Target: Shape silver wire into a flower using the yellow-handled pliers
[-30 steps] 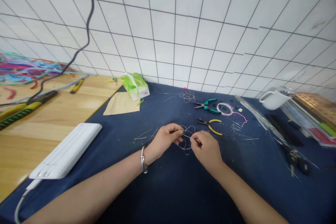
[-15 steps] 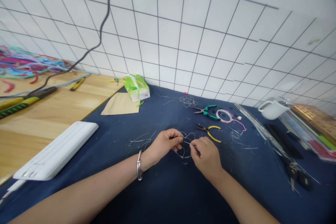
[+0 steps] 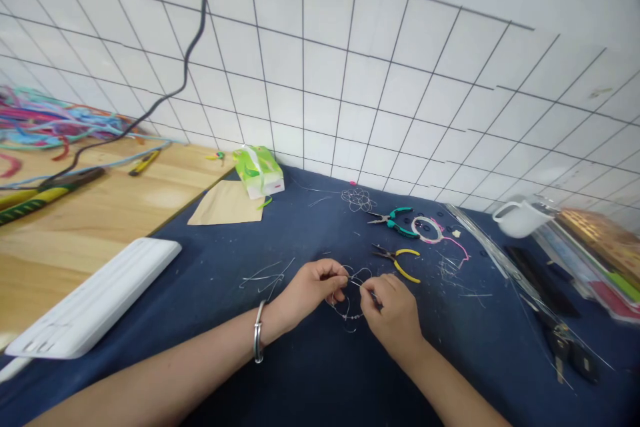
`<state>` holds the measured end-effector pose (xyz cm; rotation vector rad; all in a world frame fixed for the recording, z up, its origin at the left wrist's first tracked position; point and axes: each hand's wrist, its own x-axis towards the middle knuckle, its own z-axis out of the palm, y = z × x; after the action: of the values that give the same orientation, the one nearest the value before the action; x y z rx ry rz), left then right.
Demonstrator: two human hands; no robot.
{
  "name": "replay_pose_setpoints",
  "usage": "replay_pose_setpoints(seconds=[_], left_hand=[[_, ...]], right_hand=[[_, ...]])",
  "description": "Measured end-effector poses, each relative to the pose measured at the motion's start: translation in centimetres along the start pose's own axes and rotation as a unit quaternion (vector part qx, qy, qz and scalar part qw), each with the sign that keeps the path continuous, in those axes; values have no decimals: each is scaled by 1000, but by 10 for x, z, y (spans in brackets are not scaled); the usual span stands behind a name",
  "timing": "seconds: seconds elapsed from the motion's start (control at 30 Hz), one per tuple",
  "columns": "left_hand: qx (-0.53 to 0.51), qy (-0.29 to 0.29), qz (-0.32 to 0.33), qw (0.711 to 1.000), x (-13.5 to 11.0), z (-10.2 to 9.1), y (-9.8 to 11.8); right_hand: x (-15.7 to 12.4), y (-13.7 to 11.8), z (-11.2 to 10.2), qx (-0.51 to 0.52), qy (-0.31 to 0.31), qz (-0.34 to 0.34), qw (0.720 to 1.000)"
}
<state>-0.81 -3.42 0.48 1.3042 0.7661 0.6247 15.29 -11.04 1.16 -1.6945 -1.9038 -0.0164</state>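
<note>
A small looped shape of thin silver wire (image 3: pixel 351 293) lies just above the dark blue cloth (image 3: pixel 320 360) between my two hands. My left hand (image 3: pixel 313 288), with a metal bangle (image 3: pixel 258 340) on its wrist, pinches the left side of the wire shape. My right hand (image 3: pixel 393 312) is closed in a pinch on a strand at the shape's right side. Both hands rest low over the cloth, fingertips a few centimetres apart.
Yellow-handled pliers (image 3: pixel 397 257) and green-handled pliers (image 3: pixel 393 219) lie beyond my hands, with another wire tangle (image 3: pixel 357 199) and a pink-and-white cord coil (image 3: pixel 434 230). Loose wire bits (image 3: pixel 265 273) lie left. A white power strip (image 3: pixel 90 300), green tissue pack (image 3: pixel 259 171) and white mug (image 3: pixel 520 217) sit around.
The view has tilted slightly; both hands stay pinched on the wire shape and have shifted a little lower and closer together in the picture.
</note>
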Motion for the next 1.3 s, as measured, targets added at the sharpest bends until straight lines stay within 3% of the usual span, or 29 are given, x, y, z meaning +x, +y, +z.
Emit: replay_pose_setpoints(seconds=[0.33,0.63,0.8,1.3], left_hand=[[-27,-2,-7,1000,-1,3,-3],[-13,2,2,1000,-2,3,-4],[-18,15,5,1000,-5,5,1],[-44,13,-9,999,-3,5,-3]], right_hand=[[-1,-1,-3,26,14,27,999],[0,-4,-6,61,3,93,994],[0,-8,-7,60,-17,96,993],[2,-9,-7,56,13,107,993]])
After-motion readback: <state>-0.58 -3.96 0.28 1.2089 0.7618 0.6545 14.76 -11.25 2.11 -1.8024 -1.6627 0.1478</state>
